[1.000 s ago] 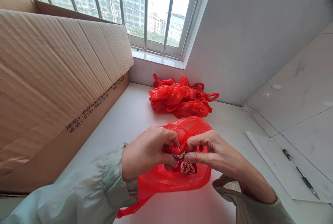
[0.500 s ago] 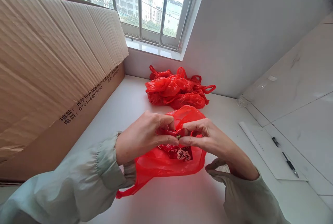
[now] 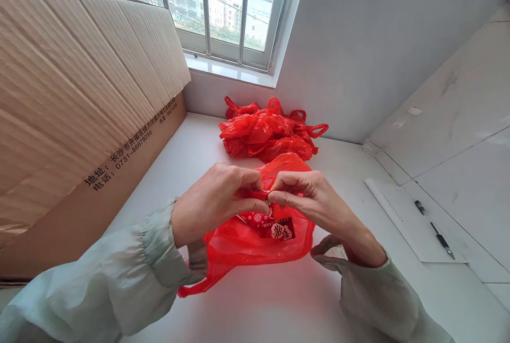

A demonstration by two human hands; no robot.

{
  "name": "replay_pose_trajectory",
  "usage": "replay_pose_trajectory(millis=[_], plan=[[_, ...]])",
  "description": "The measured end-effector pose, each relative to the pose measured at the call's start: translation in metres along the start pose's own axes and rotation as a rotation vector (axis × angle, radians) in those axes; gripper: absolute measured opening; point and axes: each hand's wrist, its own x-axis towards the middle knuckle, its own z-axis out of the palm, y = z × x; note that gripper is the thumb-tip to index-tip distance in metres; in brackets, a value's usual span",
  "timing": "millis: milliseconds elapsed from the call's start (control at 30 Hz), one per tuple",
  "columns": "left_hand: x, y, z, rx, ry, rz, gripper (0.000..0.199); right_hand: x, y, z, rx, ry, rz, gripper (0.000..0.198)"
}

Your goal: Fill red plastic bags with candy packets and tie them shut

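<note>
While fingertips hide its top, both hands pinch the red packet (image 3: 274, 224).

A smooth white countertop (image 3: 279, 306) runs to the wall under the window. On it lie a thin red plastic bag (image 3: 247, 247), a heap of crumpled red plastic bags (image 3: 266, 133) near the back, a big brown corrugated cardboard box (image 3: 79, 120) (printed in black), and a white paper sheet (image 3: 402, 221) with what looks like a pen (image 3: 434, 229).
</note>
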Motion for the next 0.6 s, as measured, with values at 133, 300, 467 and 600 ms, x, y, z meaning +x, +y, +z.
replay_pose_trajectory(millis=[133, 300, 467, 600], plan=[[-0.0015, 0.0017, -0.0035, 0.044, 0.104, 0.046, 0.028, -0.0016, -0.0017, 0.0038, 0.033, 0.114, -0.052, 0.025], [-0.0048, 0.0013, -0.0043, 0.088, 0.121, 0.082, 0.029, -0.0016, -0.0028, 0.0086, 0.013, 0.166, -0.099, 0.026], [-0.0057, -0.0035, -0.0061, 0.127, 0.065, 0.095, 0.021, 0.0003, -0.0015, 0.0079, 0.0, 0.178, -0.107, 0.022], [-0.0037, -0.002, -0.0072, 0.111, 0.077, 0.074, 0.019, -0.0003, -0.0018, 0.0038, -0.042, 0.138, -0.102, 0.022]])
